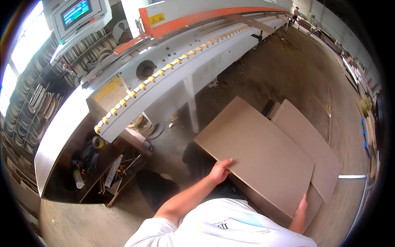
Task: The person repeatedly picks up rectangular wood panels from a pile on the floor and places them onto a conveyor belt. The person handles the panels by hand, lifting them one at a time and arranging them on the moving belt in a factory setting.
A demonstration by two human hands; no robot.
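Observation:
A large flat brown board point(255, 154) lies tilted in front of me, with my hands at two of its edges. My left hand point(220, 171) grips its near left edge, thumb on top and the other fingers hidden beneath. At the lower right edge is my right hand point(301, 203), its fingers along the board's side and partly hidden. Another brown board point(306, 144) shows behind and to the right, overlapped by the first. More board point(314, 206) of the same colour appears below, near my right hand.
A long machine with an orange guard point(205, 16) and a row of yellow rollers point(160, 72) runs from the left into the distance. Its control screen point(76, 12) is upper left. Coiled edging strips fill a rack point(31, 111). A tool shelf point(94, 164) stands left of my legs.

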